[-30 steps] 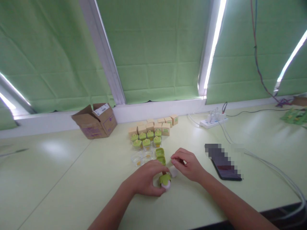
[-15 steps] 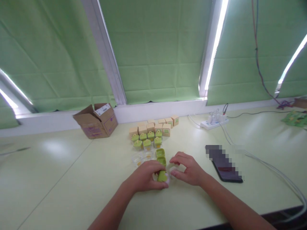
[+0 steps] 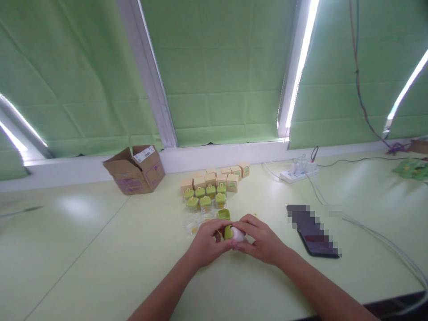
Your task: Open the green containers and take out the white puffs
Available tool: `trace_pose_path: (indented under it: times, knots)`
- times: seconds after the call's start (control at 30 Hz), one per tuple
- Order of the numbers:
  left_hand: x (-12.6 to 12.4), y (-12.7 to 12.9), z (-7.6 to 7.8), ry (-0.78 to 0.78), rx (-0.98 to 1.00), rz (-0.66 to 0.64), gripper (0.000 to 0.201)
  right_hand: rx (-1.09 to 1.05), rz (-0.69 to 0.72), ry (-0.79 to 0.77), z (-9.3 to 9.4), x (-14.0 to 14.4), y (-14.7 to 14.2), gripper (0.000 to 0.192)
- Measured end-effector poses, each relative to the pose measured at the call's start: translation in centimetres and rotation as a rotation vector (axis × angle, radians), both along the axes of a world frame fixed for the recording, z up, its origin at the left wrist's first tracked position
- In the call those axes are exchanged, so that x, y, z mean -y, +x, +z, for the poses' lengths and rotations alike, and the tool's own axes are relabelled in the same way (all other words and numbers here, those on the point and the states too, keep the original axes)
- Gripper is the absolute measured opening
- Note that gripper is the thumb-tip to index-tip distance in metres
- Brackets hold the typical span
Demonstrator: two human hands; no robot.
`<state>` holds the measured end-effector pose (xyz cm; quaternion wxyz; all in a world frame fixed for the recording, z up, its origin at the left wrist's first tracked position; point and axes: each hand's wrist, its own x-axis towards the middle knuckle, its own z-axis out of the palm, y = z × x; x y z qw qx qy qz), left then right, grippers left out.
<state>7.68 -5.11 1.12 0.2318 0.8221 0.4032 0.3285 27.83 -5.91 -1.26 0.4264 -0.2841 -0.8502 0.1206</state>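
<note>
My left hand (image 3: 207,244) is closed around a small green lid (image 3: 228,232), tilted on its side above the table. My right hand (image 3: 264,240) grips a smooth white rounded piece (image 3: 238,235) that sits against the lid's face. The fingertips of both hands meet there, and some of the contact is hidden. Just beyond them lies another green lid (image 3: 223,214), hollow side up. Clear small containers (image 3: 191,224) with something yellow inside stand to its left. Behind these are several clear containers with green lids (image 3: 205,202) and yellowish loops on top.
Small tan boxes (image 3: 232,183) stand in rows at the back. An open cardboard carton (image 3: 138,171) is at the back left. To the right lie a dark phone (image 3: 314,234), a white power strip (image 3: 298,173) and trailing white cables (image 3: 377,234).
My right hand has moved left to meet the left hand, bringing the white piece against the green lid. The left hand has lifted the lid slightly and turned it.
</note>
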Motion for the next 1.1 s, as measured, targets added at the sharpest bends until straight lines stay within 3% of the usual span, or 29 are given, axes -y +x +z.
trace_pose_path:
  times: [0.13, 0.33, 0.6, 1.1]
  knots:
    - [0.2, 0.0, 0.3, -0.112, 0.036, 0.019, 0.03, 0.029, -0.036, 0.032, -0.2, 0.0, 0.0, 0.042]
    - [0.6, 0.2, 0.9, -0.212, 0.05, 0.011, 0.035, 0.055, -0.041, 0.057, -0.1, 0.0, -0.1, 0.04]
    - [0.7, 0.6, 0.7, -0.158, 0.028, 0.024, 0.032, 0.137, -0.064, 0.098, -0.4, -0.1, -0.3, 0.047]
    - [1.1, 1.1, 1.1, -0.244, -0.003, 0.003, 0.036, 0.265, -0.15, 0.201, 0.2, 0.5, -0.9, 0.027]
